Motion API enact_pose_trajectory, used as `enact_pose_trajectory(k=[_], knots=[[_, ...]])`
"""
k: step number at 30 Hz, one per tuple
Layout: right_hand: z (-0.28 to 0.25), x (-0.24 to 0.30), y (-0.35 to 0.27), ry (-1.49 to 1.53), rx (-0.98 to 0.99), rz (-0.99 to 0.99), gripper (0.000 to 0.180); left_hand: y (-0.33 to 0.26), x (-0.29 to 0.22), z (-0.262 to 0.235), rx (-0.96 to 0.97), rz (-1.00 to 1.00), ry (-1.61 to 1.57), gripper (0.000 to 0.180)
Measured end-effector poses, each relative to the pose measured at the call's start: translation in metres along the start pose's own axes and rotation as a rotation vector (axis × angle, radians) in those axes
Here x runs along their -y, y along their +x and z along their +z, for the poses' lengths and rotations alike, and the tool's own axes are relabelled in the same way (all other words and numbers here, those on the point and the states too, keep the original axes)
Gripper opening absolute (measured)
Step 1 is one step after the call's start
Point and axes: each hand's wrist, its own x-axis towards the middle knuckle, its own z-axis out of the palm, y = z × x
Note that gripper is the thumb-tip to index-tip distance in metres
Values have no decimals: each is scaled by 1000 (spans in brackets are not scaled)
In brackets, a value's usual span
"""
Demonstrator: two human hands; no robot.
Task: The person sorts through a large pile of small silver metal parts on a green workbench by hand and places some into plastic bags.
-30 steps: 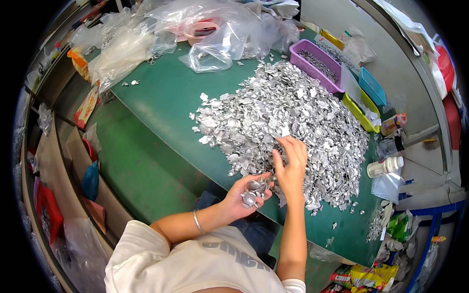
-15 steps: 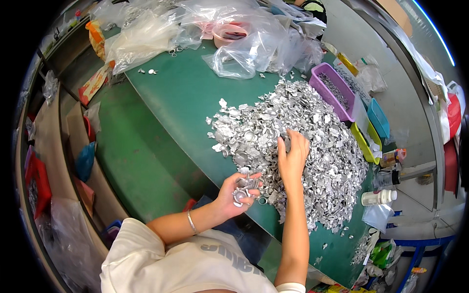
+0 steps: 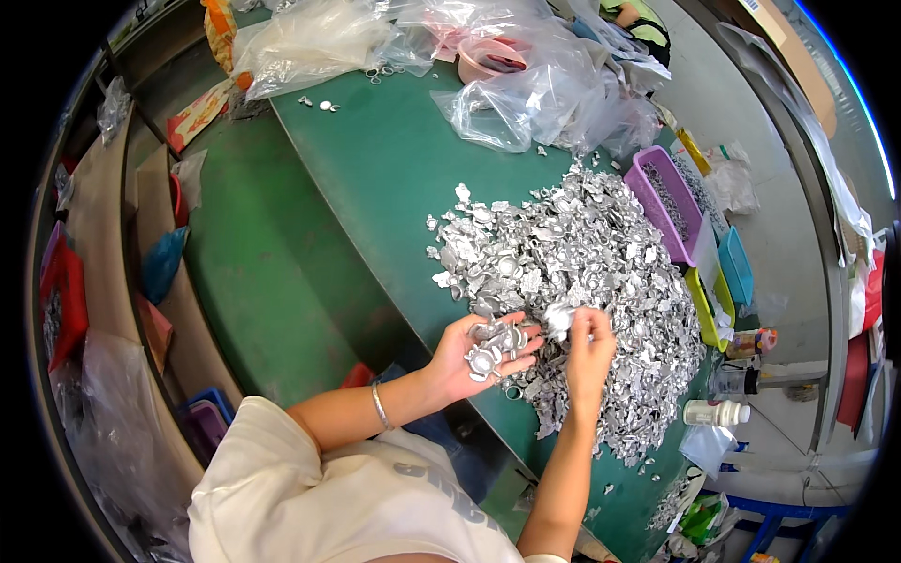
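A broad heap of small silver metal castings [image 3: 610, 258] covers much of the green table [image 3: 375, 169]. At the heap's near left edge my left hand [image 3: 452, 368] is turned palm up, cradling several castings [image 3: 492, 349] across the palm and fingers. Just to its right, my right hand [image 3: 589, 355] pinches one silver casting [image 3: 560, 322] between thumb and fingertips, above the heap. That piece is blurred, so its exact shape cannot be made out. A metal bangle [image 3: 380, 406] circles my left wrist.
Along the heap's right side stand a purple basket [image 3: 648, 202] of small parts, a yellow-green tray [image 3: 699, 305], a blue tray [image 3: 736, 266] and a white bottle [image 3: 715, 413]. Clear plastic bags [image 3: 507, 103] and a pink tub [image 3: 479, 58] lie at the back.
My right hand has come out of the heap and back toward my left hand, now with a casting in its fingertips. My left hand's fingers have spread flatter under its pieces. The view has shifted.
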Motion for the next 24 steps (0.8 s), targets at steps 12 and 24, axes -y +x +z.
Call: enact_pose_trajectory(k=[12,24], knots=[[84,18,56,-737,134,-614,23,-10,-26,-11,121,50,53,41],[60,29,30,349,34,72,8,-9,-43,-7,86,147,21,45]])
